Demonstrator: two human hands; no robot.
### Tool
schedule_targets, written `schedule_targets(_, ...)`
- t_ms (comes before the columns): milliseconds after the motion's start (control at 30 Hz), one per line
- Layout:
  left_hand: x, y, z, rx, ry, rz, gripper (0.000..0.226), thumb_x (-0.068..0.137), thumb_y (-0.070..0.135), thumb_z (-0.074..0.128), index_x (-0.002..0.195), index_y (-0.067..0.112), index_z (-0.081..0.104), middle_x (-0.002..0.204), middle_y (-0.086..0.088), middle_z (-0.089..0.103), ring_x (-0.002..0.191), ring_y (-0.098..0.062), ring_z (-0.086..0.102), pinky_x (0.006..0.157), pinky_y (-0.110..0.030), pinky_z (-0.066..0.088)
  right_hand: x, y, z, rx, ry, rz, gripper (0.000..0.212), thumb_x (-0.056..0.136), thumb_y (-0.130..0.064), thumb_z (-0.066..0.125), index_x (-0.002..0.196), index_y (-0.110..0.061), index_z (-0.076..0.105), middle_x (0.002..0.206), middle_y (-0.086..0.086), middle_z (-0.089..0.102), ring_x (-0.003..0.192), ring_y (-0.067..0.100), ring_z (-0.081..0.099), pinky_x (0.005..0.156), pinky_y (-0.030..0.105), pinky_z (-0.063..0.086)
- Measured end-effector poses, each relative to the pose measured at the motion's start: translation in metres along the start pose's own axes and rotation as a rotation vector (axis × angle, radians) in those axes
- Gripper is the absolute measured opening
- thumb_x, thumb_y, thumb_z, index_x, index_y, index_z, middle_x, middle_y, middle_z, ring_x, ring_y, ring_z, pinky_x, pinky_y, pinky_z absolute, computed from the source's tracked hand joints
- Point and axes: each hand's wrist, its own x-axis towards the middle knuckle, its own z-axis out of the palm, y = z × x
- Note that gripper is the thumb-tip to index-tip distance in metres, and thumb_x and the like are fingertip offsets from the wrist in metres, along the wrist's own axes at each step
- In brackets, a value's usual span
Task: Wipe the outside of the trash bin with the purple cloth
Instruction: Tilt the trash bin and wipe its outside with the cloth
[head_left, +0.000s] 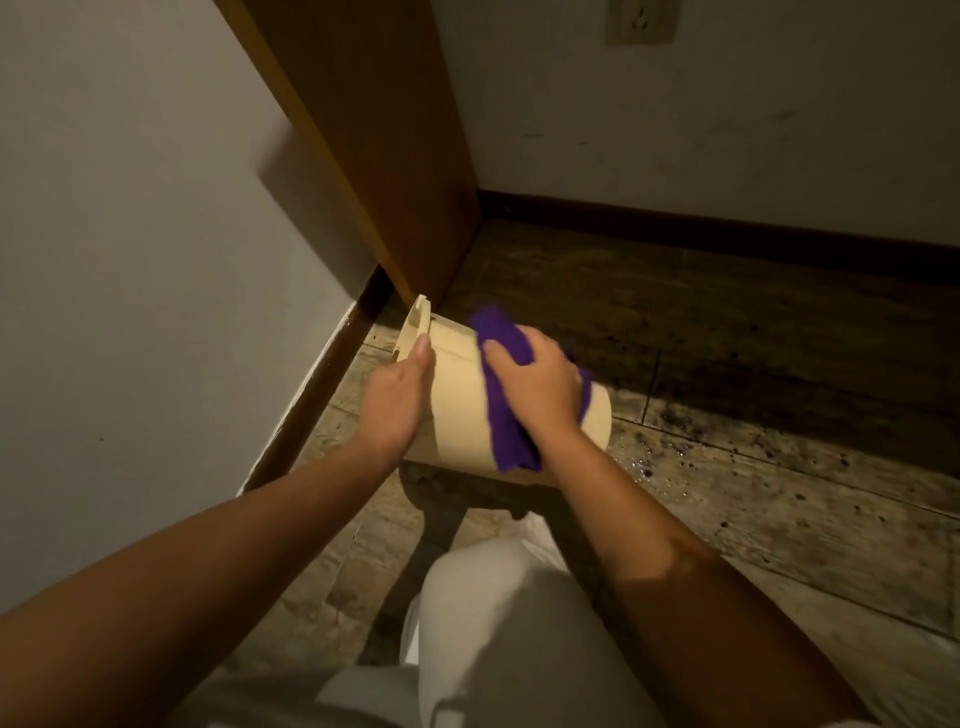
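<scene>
A cream plastic trash bin (460, 410) is held tipped on its side above the floor, its rim end pointing away to the upper left. My left hand (397, 397) grips the bin's left side near the rim, thumb along the rim edge. My right hand (537, 387) presses a purple cloth (501, 415) flat against the bin's outer wall; the cloth drapes over the curved side and hangs down toward me. Where the bin's opening faces is hidden.
A wooden door frame (374, 156) stands just behind the bin, with a grey wall at left and dark baseboard (727, 234) at the back. The plank floor (779, 493) at right is speckled with dark stains. My knee in light trousers (498, 623) is below the bin.
</scene>
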Motion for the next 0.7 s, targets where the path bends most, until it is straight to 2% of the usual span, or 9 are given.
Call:
schedule_targets(100,-0.007,-0.006,-0.003,-0.014,-0.02,-0.027,0.043,0.105,0.058,0.038,0.092,0.03,0.067,0.097,0.01,0.068,0.09,-0.007,0.063,0.065,-0.024,0.041,0.011,0.054,-0.03,0.028,-0.032,0.228,0.051,0.089,-0.064,0.056,0.125,-0.029,0.065,0.119,0.004,0.07,0.11,0.033,0.065,0.095,0.048,0.051)
schedule_targets(200,-0.006,0.0,0.002,0.014,-0.048,-0.017,0.046,0.104,0.06,0.037,0.095,0.027,0.068,0.1,0.009,0.067,0.092,-0.008,0.061,0.065,-0.024,0.039,0.013,0.072,-0.043,0.13,0.027,0.323,0.04,0.093,-0.052,0.063,0.124,-0.027,0.065,0.105,-0.002,0.067,0.104,0.03,0.066,0.083,0.038,0.05)
schedule_targets(300,-0.003,0.006,0.006,0.031,-0.03,0.011,0.046,0.106,0.056,0.036,0.094,0.025,0.069,0.098,0.009,0.066,0.091,-0.007,0.06,0.066,-0.022,0.037,0.014,0.054,-0.045,0.197,0.134,0.254,0.038,0.091,-0.034,0.071,0.128,-0.028,0.064,0.106,-0.007,0.066,0.101,0.021,0.066,0.076,0.03,0.051)
schedule_targets(400,0.005,0.009,0.006,0.065,-0.029,0.031,0.059,0.106,0.057,0.032,0.098,0.014,0.071,0.095,0.003,0.07,0.09,-0.012,0.065,0.066,-0.025,0.041,0.009,0.006,-0.037,0.297,0.036,0.059,0.041,0.088,-0.029,0.072,0.126,-0.039,0.062,0.101,-0.024,0.06,0.095,0.005,0.062,0.067,0.02,0.047)
schedule_targets(467,0.008,0.013,0.01,0.08,-0.036,0.042,0.066,0.107,0.058,0.025,0.097,0.013,0.072,0.09,-0.003,0.075,0.085,-0.014,0.071,0.066,-0.026,0.046,-0.001,-0.026,-0.022,0.309,-0.071,-0.091,0.042,0.088,-0.037,0.068,0.128,-0.046,0.059,0.111,-0.025,0.062,0.099,-0.001,0.059,0.074,0.019,0.046)
schedule_targets(500,0.01,0.015,0.011,0.079,-0.027,0.048,0.068,0.107,0.059,0.023,0.093,0.015,0.073,0.085,-0.006,0.077,0.08,-0.013,0.073,0.065,-0.024,0.049,-0.007,-0.036,-0.013,0.277,-0.085,-0.171,0.043,0.089,-0.043,0.065,0.131,-0.046,0.057,0.12,-0.022,0.063,0.107,0.0,0.058,0.082,0.019,0.045)
schedule_targets(567,0.012,0.017,0.013,0.064,-0.008,0.052,0.066,0.107,0.059,0.025,0.088,0.018,0.073,0.081,-0.009,0.077,0.072,-0.01,0.074,0.06,-0.02,0.053,-0.014,-0.037,0.002,0.122,-0.04,-0.278,0.047,0.092,-0.05,0.058,0.138,-0.038,0.056,0.14,-0.008,0.06,0.126,0.012,0.053,0.102,0.032,0.042)
schedule_targets(633,0.012,0.014,0.014,0.078,-0.01,0.052,0.057,0.107,0.057,0.031,0.087,0.021,0.071,0.081,-0.006,0.075,0.071,-0.006,0.072,0.06,-0.022,0.05,-0.013,-0.012,0.0,0.079,0.029,-0.181,0.049,0.093,-0.052,0.055,0.136,-0.029,0.058,0.141,0.0,0.06,0.128,0.023,0.054,0.11,0.045,0.04)
schedule_targets(700,0.01,0.01,0.012,0.101,-0.001,0.054,0.048,0.106,0.057,0.034,0.089,0.027,0.068,0.088,0.009,0.07,0.069,0.01,0.067,0.06,-0.017,0.043,-0.006,0.023,-0.013,0.12,0.067,0.021,0.044,0.092,-0.051,0.056,0.129,-0.027,0.062,0.129,0.001,0.065,0.117,0.026,0.06,0.102,0.048,0.047)
